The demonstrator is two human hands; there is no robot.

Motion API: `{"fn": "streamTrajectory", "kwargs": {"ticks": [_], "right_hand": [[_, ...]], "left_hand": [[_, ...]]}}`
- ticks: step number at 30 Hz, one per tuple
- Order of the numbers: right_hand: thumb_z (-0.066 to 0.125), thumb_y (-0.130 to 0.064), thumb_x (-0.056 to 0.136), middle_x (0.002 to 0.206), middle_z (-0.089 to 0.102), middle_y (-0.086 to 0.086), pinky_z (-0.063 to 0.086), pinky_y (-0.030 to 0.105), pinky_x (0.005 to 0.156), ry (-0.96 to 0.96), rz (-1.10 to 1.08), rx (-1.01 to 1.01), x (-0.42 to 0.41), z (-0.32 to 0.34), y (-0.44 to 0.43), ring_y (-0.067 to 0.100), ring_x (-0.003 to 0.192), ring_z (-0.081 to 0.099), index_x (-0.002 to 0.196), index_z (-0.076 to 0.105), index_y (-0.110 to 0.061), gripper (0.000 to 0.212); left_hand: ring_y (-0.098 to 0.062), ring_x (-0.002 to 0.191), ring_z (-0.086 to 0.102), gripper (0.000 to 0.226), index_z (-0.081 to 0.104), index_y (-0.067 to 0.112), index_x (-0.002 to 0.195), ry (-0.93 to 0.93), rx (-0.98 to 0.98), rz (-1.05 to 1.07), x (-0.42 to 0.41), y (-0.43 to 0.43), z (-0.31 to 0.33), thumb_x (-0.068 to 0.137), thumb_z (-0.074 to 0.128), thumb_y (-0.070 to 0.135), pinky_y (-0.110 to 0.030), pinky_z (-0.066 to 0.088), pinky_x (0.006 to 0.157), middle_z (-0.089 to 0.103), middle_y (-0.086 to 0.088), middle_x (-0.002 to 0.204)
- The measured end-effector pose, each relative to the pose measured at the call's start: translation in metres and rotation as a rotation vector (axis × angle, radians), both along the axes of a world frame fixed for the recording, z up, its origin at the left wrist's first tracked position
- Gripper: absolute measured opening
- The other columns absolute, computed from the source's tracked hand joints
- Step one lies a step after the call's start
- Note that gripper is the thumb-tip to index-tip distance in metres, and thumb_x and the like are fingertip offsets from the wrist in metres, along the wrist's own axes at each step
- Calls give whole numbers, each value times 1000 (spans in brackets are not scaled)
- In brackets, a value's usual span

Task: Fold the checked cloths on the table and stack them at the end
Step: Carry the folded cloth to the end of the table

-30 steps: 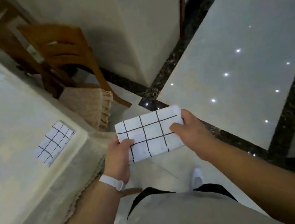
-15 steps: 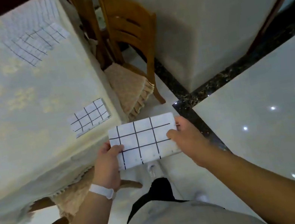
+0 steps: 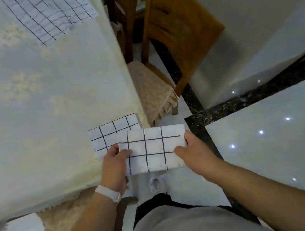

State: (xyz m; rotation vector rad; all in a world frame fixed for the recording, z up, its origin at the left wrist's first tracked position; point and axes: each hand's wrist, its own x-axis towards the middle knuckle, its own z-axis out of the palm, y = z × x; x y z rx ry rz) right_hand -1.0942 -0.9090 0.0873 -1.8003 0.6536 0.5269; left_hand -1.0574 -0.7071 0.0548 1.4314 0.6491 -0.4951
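A folded white cloth with black checks (image 3: 153, 148) is held in the air between both hands, just off the table's near right corner. My left hand (image 3: 115, 167) grips its left end, thumb on top. My right hand (image 3: 192, 154) pinches its right end. A second folded checked cloth (image 3: 110, 135) lies on the table corner, partly under the held one. A larger unfolded checked cloth (image 3: 52, 14) lies spread at the far side of the table (image 3: 32, 99).
A cream patterned tablecloth covers the table. A wooden chair (image 3: 173, 30) with a cushioned seat (image 3: 151, 89) stands right of the table. Another chair (image 3: 51, 230) sits at the table's near edge. Glossy floor tiles (image 3: 283, 133) lie to the right.
My view has swung left toward the table. Both hands have carried the folded cloth toward the table corner, so it now overlaps the folded cloth lying there.
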Motion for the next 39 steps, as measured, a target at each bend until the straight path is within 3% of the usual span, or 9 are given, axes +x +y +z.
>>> {"fn": "streamTrajectory", "kwargs": {"ticks": [3, 7, 15, 18, 22, 26, 30, 34, 39], "right_hand": [[52, -12, 92, 109, 62, -8, 49, 24, 79, 19, 12, -23, 30, -3, 17, 6, 96, 59, 125, 51, -24, 34], [52, -11, 93, 100, 60, -14, 46, 17, 68, 33, 77, -37, 61, -9, 40, 0, 89, 57, 119, 49, -26, 30], [52, -11, 93, 100, 60, -12, 42, 17, 64, 47, 136, -108, 103, -29, 67, -1, 86, 55, 117, 52, -26, 28], [53, -14, 91, 108, 64, -3, 47, 24, 69, 81, 169, -148, 117, -40, 71, 10, 91, 59, 118, 56, -20, 27], [53, -13, 89, 102, 64, 6, 54, 43, 82, 170, 145, -165, 131, -49, 75, 24, 91, 63, 110, 57, -17, 22], [56, -16, 86, 104, 66, 10, 56, 48, 88, 215, 163, -131, 140, -57, 68, 27, 93, 65, 102, 57, -20, 16], [60, -23, 89, 97, 66, 7, 54, 42, 84, 195, 168, -109, 146, -56, 57, 22, 87, 64, 101, 56, -19, 13], [61, -26, 89, 96, 64, 4, 52, 39, 81, 182, 238, -101, 154, -52, 39, 20, 88, 62, 102, 57, -20, 15], [57, -16, 88, 95, 63, 5, 47, 30, 68, 142, 326, -43, 159, -44, 14, 18, 81, 60, 101, 57, -19, 13]], "left_hand": [[-40, 86, 66, 10, 63, 10, 91, -1, -13, 23, 22, 18, -4, 86, 57, 4, -56, 54, 74, 69, -18, 94], [-31, 83, 69, 13, 64, 6, 95, 1, -40, 94, 35, 40, -9, 88, 54, 2, -42, 56, 68, 73, -10, 93], [-31, 87, 68, 16, 65, 13, 91, -9, -6, 180, 54, 65, -24, 86, 56, 1, -46, 58, 73, 71, -10, 96], [-34, 90, 66, 10, 64, 12, 90, -6, 71, 144, 62, 74, -35, 84, 59, 5, -51, 56, 78, 70, -13, 96], [-24, 79, 64, 11, 63, 10, 97, 15, 163, 98, 67, 80, -45, 87, 58, 8, -33, 51, 61, 67, -5, 89], [-21, 79, 62, 10, 60, 15, 98, 49, 289, 25, 67, 80, -50, 88, 56, 13, -30, 48, 63, 65, 1, 86], [-11, 72, 55, 16, 47, 21, 106, 44, 467, -41, 68, 78, -45, 92, 53, 19, -27, 41, 61, 55, 11, 84], [-14, 73, 59, 33, 51, 14, 124, 57, 569, -18, 64, 79, -37, 92, 55, 23, -28, 41, 61, 58, 6, 85], [-15, 76, 59, 32, 54, 13, 122, 90, 653, 5, 61, 70, -21, 92, 56, 22, -33, 47, 70, 58, 6, 88]]}}
